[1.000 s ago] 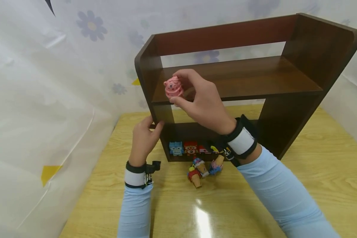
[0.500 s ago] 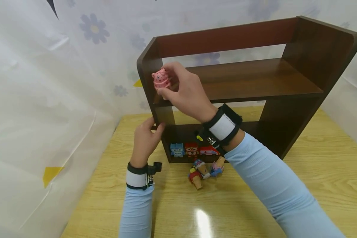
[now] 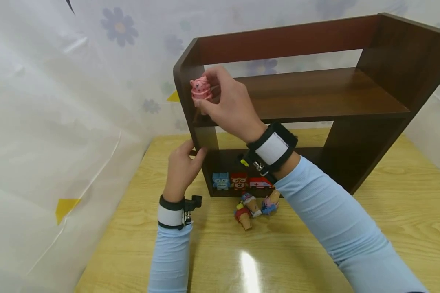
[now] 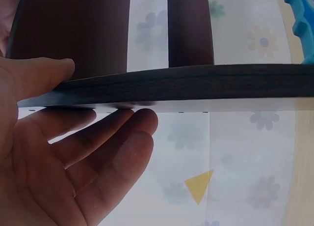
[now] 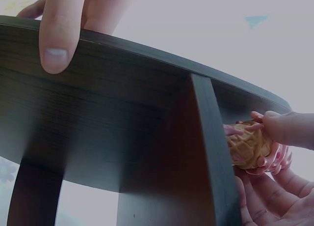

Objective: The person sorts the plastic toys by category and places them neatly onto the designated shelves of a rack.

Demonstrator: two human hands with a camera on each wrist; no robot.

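The right hand (image 3: 232, 103) pinches a pink ice-cream toy (image 3: 201, 89) between its thumb and bent fingers, its waffle cone (image 5: 248, 145) underneath, over the left end of the upper shelf board (image 3: 315, 91) and near the left side panel (image 3: 187, 67); whether the cone touches the board cannot be told. The left hand (image 3: 183, 169) clasps that panel lower down, thumb inside, fingers loosely bent along the outside. For the step in hand, apparently standing the toy on the board, a steady hold on the panel seems wise, with the cone lowered straight until its base sits flat, behind the front edge; the fingers should then part slowly, as a broad top on a cone could tip. As for writing, the red owl block (image 3: 239, 181) bears a clear "2", the blue owl block (image 3: 221, 181) has lettering too blurred to read, and the red toy ambulance (image 3: 259, 183) shows a red cross on white; the cone toys (image 3: 251, 203) on the worktop (image 3: 212, 252) show no legible words
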